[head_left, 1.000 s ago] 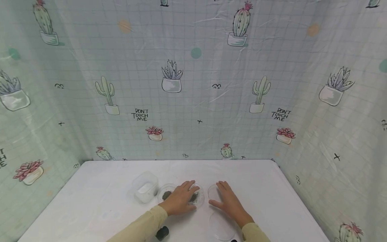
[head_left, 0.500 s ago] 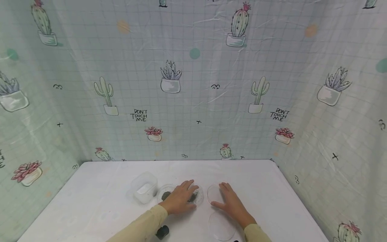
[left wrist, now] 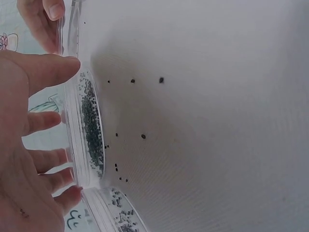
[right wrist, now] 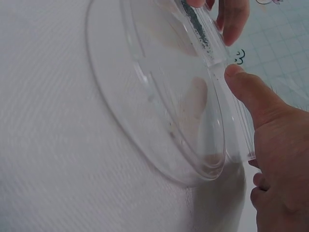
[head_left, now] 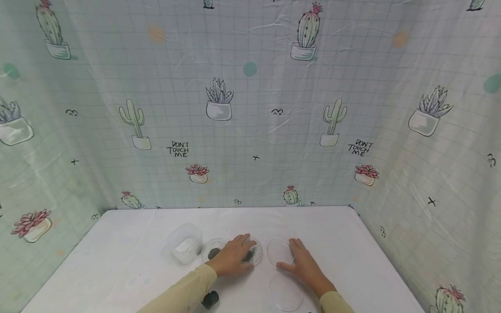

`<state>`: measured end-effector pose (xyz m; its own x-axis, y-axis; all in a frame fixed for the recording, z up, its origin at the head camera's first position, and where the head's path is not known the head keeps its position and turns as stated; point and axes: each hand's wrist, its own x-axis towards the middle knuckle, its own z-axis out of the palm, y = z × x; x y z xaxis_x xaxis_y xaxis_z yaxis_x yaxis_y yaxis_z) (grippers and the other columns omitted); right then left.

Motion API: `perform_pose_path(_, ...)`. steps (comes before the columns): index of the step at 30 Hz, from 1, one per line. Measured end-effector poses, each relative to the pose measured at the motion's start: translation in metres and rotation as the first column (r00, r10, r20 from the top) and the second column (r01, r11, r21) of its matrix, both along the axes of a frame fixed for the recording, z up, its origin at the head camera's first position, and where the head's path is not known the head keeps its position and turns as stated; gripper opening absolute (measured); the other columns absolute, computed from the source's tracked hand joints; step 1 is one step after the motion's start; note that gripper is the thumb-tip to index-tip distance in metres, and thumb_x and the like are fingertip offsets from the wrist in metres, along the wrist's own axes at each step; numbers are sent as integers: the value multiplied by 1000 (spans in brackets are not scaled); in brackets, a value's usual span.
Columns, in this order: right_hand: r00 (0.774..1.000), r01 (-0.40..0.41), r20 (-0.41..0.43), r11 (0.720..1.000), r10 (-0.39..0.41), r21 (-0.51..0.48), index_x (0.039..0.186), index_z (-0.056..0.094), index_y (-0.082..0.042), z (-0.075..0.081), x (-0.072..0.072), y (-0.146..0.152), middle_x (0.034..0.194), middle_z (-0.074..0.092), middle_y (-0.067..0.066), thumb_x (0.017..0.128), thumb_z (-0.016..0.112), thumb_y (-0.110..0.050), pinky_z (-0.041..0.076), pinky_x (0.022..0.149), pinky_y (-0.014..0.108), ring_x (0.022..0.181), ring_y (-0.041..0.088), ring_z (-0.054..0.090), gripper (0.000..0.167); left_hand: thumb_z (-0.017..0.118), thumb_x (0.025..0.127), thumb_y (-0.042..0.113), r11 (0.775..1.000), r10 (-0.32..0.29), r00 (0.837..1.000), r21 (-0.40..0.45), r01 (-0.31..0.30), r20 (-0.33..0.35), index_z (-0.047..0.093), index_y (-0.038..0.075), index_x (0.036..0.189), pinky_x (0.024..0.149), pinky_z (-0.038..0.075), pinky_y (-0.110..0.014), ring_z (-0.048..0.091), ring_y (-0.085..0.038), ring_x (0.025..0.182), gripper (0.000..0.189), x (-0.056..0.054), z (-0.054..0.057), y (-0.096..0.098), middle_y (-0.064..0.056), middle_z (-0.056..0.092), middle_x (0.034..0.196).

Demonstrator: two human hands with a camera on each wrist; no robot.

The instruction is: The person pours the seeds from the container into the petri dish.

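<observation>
My left hand (head_left: pixel 232 257) lies with spread fingers over a round clear petri dish (head_left: pixel 256 256) that holds dark granules. In the left wrist view its thumb and fingers extend along the rim of that dish (left wrist: pixel 91 130). A second dish of granules (head_left: pixel 214 253) sits beside it, partly hidden by the hand. My right hand (head_left: pixel 307 266) is at the right side of another clear dish (head_left: pixel 275 253), thumb near its front edge and fingers extended behind. No granules show in that dish. Nearer to me lies a clear round lid or dish (head_left: pixel 285 294).
A clear plastic tub (head_left: pixel 185 244) stands left of the dishes. A small black object (head_left: pixel 210 300), perhaps a cap, lies below the left forearm. Several stray granules (left wrist: pixel 143 137) dot the white tabletop (head_left: pixel 129 256). A cactus-print curtain (head_left: pixel 250 130) surrounds the table.
My right hand has slid a little to the right, showing more of the dish beside it. My left hand stays in place. The head view has shifted slightly.
</observation>
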<state>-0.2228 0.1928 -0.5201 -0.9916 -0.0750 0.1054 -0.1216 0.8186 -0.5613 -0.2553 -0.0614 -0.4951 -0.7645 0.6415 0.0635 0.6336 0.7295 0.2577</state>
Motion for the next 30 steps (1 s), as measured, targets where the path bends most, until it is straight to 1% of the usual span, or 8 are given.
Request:
perform_pose_path(2,1000,12,23,1000,-12,-5,141,42,7,-1,0,1,148,40,27,74,78,-49,31,114,56,139,45,34,94,63,90,38,1000,1,1000,-4,-1,-2,43,14,142,111,38,-53,38,-31,140,61,-1,-1,0,-15,38,151)
perform_pose_path(5,999,18,35,1000,-18,-9,141,42,6,-3,0,3,148,39,26,74,78,-49,32,114,56,139,45,34,94,63,90,39,1000,0,1000,-6,0,-5,43,14,142,111,38,-53,37,-32,140,61,-1,-2,0,-15,38,151)
perform_pose_path(12,997,40,67,999,-40,-4,142,42,4,-5,-1,5,148,40,25,72,78,-52,33,113,55,138,44,36,97,64,88,41,1000,4,1000,29,-4,-2,44,15,142,114,33,-55,34,-35,142,64,0,-2,-2,-16,33,154)
perform_pose_path(22,992,73,107,997,-73,1,143,41,1,-5,-1,5,150,38,23,71,77,-54,30,115,56,142,43,31,98,66,87,41,996,5,998,90,1,-63,48,12,139,113,34,-54,35,-35,141,62,2,2,-7,-18,35,152)
perform_pose_path(30,991,72,113,997,-69,-17,143,41,1,-6,0,5,150,39,22,71,77,-54,29,115,56,143,42,29,98,66,87,44,997,17,993,80,-8,-113,49,14,138,112,36,-52,38,-32,139,61,4,6,-11,-15,39,149)
